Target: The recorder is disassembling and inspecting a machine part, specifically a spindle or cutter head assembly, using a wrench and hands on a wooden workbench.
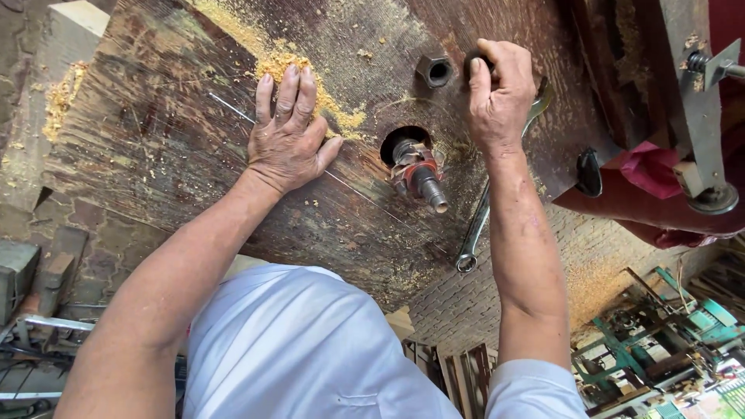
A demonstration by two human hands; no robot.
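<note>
My left hand [289, 133] lies flat, fingers spread, on the dark worn wooden table top [171, 155], beside a pile of sawdust [279, 66]. My right hand [499, 93] is closed around a small dark round part at the table's far side, just right of a large hex nut [434, 70]. Between my hands a threaded metal spindle [419, 174] with a reddish collar sticks up out of a round hole in the table. A long steel wrench [479, 221] lies under my right forearm, its ring end near the table's front edge.
A black knob [589, 172] sits at the table's right edge next to pink cloth [652, 167] and a grey metal bracket [702, 116]. Green machine parts [667, 334] and scrap lie on the brick floor at right; metal pieces [39, 271] lie at left.
</note>
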